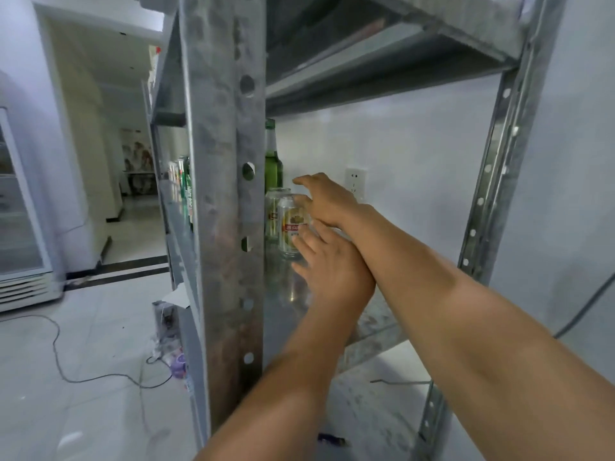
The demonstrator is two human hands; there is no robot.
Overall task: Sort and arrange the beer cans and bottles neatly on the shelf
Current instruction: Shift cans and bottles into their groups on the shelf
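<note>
At your far left stands a fridge [20, 211], with a cable [60, 357] trailing across the floor. Beyond the upright [226, 194] you can see more cans and bottles [182, 184] lined along the same shelf level. Just right of the upright a green bottle [273, 161] stands upright at the back of the shelf [372, 327], with a rear can [273, 207] before it and a front can [292, 227] nearest you, the two cans touching or nearly so. Your left hand [332, 271] has its fingers spread and straight against the front can's lower side. Your right hand [324, 201], crossing above it, is spread too, fingertips at that can's top; whether they touch, you cannot tell. A socket [355, 183] sits on the wall behind.
</note>
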